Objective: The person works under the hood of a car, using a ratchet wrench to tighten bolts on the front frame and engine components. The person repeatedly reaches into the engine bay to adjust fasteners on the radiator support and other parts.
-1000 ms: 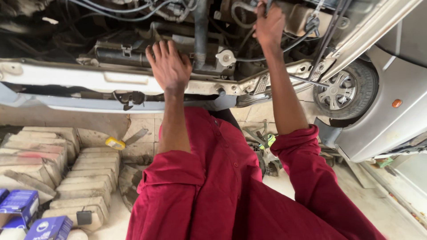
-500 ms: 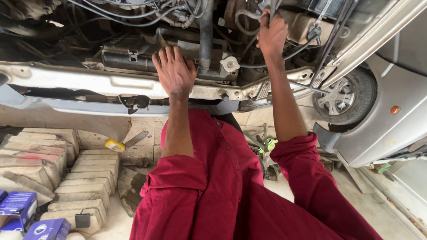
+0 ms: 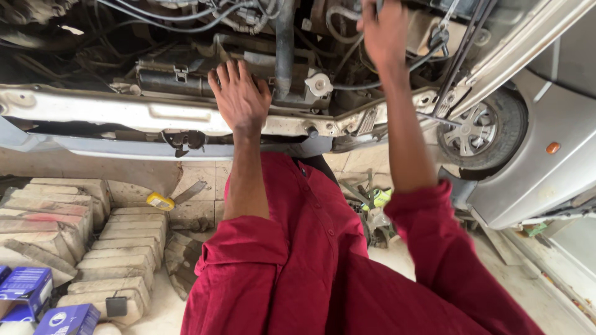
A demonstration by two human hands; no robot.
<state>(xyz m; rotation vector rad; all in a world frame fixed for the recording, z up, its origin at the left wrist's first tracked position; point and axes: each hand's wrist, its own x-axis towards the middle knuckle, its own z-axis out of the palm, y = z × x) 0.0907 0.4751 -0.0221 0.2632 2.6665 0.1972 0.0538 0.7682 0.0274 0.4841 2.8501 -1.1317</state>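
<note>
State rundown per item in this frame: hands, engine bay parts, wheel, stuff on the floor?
Left hand: open, flat on the white front crossmember.
Right hand: raised among the black hoses; grip hidden.
White round reservoir cap: on.
Black hood latch: hanging on the crossmember.
Silver alloy front wheel: mounted.
Yellow-handled scraper: lying on the tiles.
Blue cardboard boxes: shut.

I read this as a car repair workshop. Silver car's open engine bay (image 3: 186, 56) full of black hoses and wiring, alloy front wheel (image 3: 475, 130) at right. Worn stone paving blocks (image 3: 93, 260) stacked on the floor, blue cardboard parts boxes (image 3: 25, 291), yellow-handled scraper (image 3: 177, 197) lying loose.
</note>
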